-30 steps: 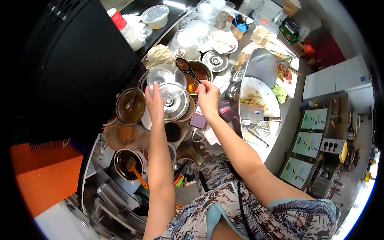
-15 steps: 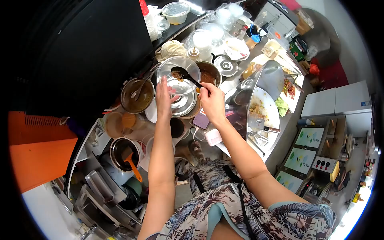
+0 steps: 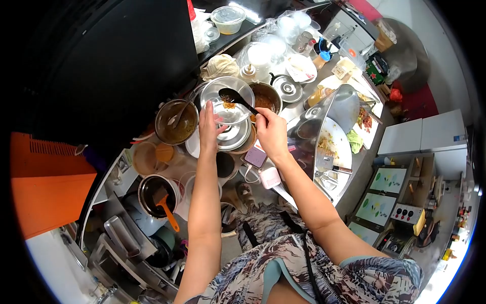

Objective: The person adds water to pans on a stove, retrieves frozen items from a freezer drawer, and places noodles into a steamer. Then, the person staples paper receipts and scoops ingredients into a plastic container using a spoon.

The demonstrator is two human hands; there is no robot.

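Observation:
My left hand (image 3: 208, 129) grips the near side of a clear plastic bowl (image 3: 243, 113), its fingers along the wall. A small heap of orange-brown food (image 3: 229, 105) lies in the bowl. My right hand (image 3: 272, 133) is closed round the handle of a black spoon (image 3: 233, 95), whose head is over the inside of the bowl. Just beyond it stands a pot of reddish-brown sauce (image 3: 265, 101). Under the bowl, a steel lid (image 3: 234, 140) is partly hidden.
A pan with a ladle (image 3: 176, 123) stands left. Nearer is a pot (image 3: 147, 195) with an orange-handled spatula (image 3: 170, 214). A phone (image 3: 255, 157) and pink case (image 3: 270, 178) lie by my right forearm. A metal guard (image 3: 307, 137) rises right, beside a lidded pot (image 3: 286, 89).
The spoon head has tipped and turned slightly, and more of the food in the bowl shows below it. Both hands keep their hold. The whole view has shifted a little.

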